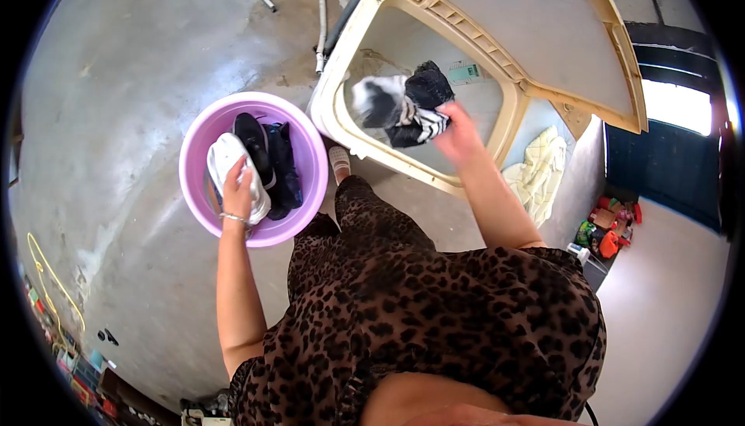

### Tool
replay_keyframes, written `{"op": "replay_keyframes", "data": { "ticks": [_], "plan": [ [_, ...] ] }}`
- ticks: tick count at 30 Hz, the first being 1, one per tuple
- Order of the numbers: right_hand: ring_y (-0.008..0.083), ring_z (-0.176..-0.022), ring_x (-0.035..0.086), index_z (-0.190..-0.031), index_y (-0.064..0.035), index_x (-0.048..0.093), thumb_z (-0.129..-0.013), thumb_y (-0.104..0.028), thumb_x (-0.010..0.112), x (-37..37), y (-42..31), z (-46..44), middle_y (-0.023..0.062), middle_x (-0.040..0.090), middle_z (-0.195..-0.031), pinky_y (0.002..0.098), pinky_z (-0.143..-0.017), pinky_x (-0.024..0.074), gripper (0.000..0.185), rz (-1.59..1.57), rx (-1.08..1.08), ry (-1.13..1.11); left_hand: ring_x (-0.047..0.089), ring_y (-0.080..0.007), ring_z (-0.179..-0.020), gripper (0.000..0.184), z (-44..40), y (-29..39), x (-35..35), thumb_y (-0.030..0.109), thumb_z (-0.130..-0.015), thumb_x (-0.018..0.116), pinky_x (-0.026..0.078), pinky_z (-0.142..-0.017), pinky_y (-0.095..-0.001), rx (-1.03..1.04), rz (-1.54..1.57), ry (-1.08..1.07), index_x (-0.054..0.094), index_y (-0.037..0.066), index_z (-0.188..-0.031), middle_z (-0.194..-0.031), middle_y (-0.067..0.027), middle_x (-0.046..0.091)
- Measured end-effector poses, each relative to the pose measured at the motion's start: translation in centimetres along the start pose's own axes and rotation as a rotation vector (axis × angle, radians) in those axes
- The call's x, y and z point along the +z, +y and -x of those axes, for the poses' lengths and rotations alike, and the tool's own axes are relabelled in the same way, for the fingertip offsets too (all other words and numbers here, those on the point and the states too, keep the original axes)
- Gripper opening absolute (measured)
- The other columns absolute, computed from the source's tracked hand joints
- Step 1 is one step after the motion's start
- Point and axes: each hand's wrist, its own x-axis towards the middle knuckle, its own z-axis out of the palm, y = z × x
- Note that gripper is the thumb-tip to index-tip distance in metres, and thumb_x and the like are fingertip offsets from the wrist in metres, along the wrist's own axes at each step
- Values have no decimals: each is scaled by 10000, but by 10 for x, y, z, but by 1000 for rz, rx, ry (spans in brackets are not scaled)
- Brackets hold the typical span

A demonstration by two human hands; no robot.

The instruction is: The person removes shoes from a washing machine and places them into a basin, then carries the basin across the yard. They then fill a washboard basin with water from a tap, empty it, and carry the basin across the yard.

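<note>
A purple basin (190,154) stands on the floor at my left, holding a white shoe (225,154), a black shoe (250,135) and another dark item (285,170). My left hand (239,192) is inside the basin, its fingers closed on the white shoe. Over the opening of a cream-framed washing machine (341,127), my right hand (459,135) grips a black-and-white striped bundle (419,112). Motion blurs the bundle's left end, and I cannot tell whether it is fabric or footwear.
The machine's lid (535,22) is raised at the upper right. A pale cloth (539,170) hangs beside the machine. A white pipe (322,30) and a grey hose (349,19) run behind it. Yellow cord (50,278) lies on the floor at far left; colourful packages (609,228) sit at right.
</note>
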Motion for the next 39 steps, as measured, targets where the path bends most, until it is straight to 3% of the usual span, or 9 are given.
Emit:
{"op": "replay_keyframes", "data": {
  "ticks": [6, 12, 17, 23, 25, 27, 30, 33, 39],
  "plan": [
    [279, -1048, 510, -1170, 35, 439, -802, -167, 395, 89, 79, 31, 160, 529, -1137, 400, -946, 364, 423, -246, 325, -196, 448, -215, -1110, 636, 53, 106, 26, 509, -856, 387, 326, -928, -383, -164, 583, -402, 269, 121, -1346, -1250, -100, 442],
    [274, -946, 554, -1106, 29, 461, -795, -161, 375, 124, 164, 20, 146, 577, -1027, 397, -890, 411, 374, -284, 559, -177, 539, -128, -958, 457, 73, 60, -1, -6, -820, 506, 438, -810, -241, -13, 750, -273, 376, -3, -1259, -1093, -78, 554],
    [286, -928, 552, -1116, 29, 453, -805, -167, 350, 117, 198, 6, 160, 567, -1036, 403, -866, 418, 382, -153, 550, -178, 559, -116, -892, 351, 79, 28, -29, -10, -804, 539, 445, -797, -233, -84, 823, 92, 474, -36, -1147, -1000, -72, 587],
    [266, -1015, 509, -1247, 8, 337, -819, -164, 350, 122, 215, -4, 165, 495, -1183, 424, -921, 366, 462, -108, 536, -189, 554, -108, -856, 308, 83, 7, -47, 17, -833, 500, 450, -773, -235, -81, 850, 262, 485, -25, -1138, -995, -65, 574],
    [212, -980, 524, -1166, -8, 433, -824, -204, 431, 135, 232, -4, 104, 552, -1078, 397, -876, 383, 394, 58, 489, -129, 548, -100, -834, 331, 80, -2, -46, 28, -838, 491, 451, -756, -230, -46, 818, 224, 469, -30, -1163, -991, -63, 571],
    [198, -970, 523, -1145, 2, 451, -811, -211, 485, 142, 243, -1, 101, 546, -1080, 368, -876, 384, 397, 430, 401, -93, 524, -143, -965, 449, 82, 5, -39, 82, -824, 519, 424, -822, -245, -353, 431, 99, 412, 32, -1257, -1077, -79, 536],
    [239, -1045, 476, -1204, -44, 403, -823, -231, 478, 115, 298, -16, 97, 492, -1151, 400, -925, 336, 431, 878, 280, -365, 301, -284, -1243, 544, 66, -62, -25, 215, -810, 536, 221, -1021, -340, -2, -137, 7, 358, 72, -1304, -1329, -202, 318],
    [300, -1143, 418, -1227, -18, 396, -828, -236, 470, 98, 304, -8, 171, 425, -1250, 355, -968, 318, 460, 1285, 32, -582, 314, -353, -1215, 522, 65, -68, -7, 259, -831, 485, 228, -1020, -379, 196, -345, -96, 351, 88, -1306, -1325, -208, 328],
    [309, -1135, 420, -1210, -43, 431, -788, -232, 529, 78, 289, 23, 170, 436, -1226, 360, -945, 353, 472, 1442, -64, -407, 301, -340, -1230, 509, 57, -107, 7, 290, -823, 483, 243, -1018, -401, 203, -862, -305, 376, 106, -1286, -1307, -97, 397]
  ]
}}
